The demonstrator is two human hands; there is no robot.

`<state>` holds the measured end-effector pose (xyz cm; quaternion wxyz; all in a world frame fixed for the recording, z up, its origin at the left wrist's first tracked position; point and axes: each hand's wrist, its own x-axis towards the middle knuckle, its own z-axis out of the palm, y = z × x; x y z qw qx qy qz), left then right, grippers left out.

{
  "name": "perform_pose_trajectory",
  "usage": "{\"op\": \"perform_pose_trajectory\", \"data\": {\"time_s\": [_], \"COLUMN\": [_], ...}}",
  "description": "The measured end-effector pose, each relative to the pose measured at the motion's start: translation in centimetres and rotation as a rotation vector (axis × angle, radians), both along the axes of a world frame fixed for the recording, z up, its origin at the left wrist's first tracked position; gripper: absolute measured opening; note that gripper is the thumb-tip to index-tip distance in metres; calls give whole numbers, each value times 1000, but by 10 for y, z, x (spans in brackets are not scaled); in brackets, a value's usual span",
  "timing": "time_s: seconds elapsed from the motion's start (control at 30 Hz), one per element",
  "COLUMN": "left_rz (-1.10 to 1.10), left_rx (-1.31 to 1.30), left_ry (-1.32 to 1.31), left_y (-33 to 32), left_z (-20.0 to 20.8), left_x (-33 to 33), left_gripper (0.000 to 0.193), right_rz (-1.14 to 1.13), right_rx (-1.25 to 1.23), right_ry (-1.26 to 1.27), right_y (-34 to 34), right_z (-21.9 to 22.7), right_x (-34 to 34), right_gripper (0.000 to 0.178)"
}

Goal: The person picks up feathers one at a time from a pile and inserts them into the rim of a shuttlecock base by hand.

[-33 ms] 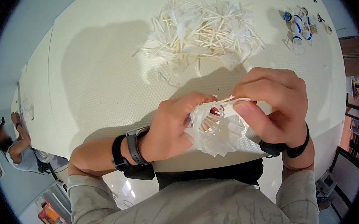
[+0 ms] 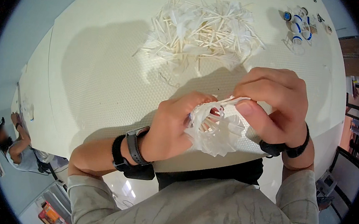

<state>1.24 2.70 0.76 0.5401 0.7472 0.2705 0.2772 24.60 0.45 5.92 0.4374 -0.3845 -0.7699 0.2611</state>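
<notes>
The broad white table with a fine bumpy texture fills most of what I see, its near edge curving just in front of the wearer's body. Its surface stretches well out to the left, giving that elbow room to swing; a seated co-worker, the only other person I count, is well apart at the far left.

Toward the far edge lies one loose pile of white feathers with pale quills, too tangled to number. Two hands work between it and the near edge: the left hand, curled around one ring-shaped bundle of white feathers, and the right hand, narrowed to a thumb-and-finger pinch on one slim white strip at the bundle's upper right. The bundle is held above the table, near its edge.

At the far right, near the rim, sits one cluster of small clear-and-white cylinders with blue bands; they overlap, so I can't count them exactly.
</notes>
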Motion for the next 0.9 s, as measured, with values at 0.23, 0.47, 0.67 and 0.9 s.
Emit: {"op": "perform_pose_trajectory", "data": {"time_s": [0.23, 0.47, 0.67, 0.9], "left_rz": [0, 5, -8, -11], "left_rx": [49, 61, 7, -88], "left_ry": [28, 57, 6, 20], "left_y": [0, 0, -1, -3], "left_z": [2, 7, 4, -2], "left_x": [0, 0, -1, -2], "left_gripper": [45, 47, 48, 43], "right_rz": [-58, -80, -55, -35], "right_rx": [158, 206, 194, 107], "right_ry": [-155, -176, -138, -121], "right_y": [-2, -5, -2, -1], "right_z": [0, -2, -3, 1], "right_x": [1, 0, 0, -2], "right_gripper": [15, 18, 17, 15]}}
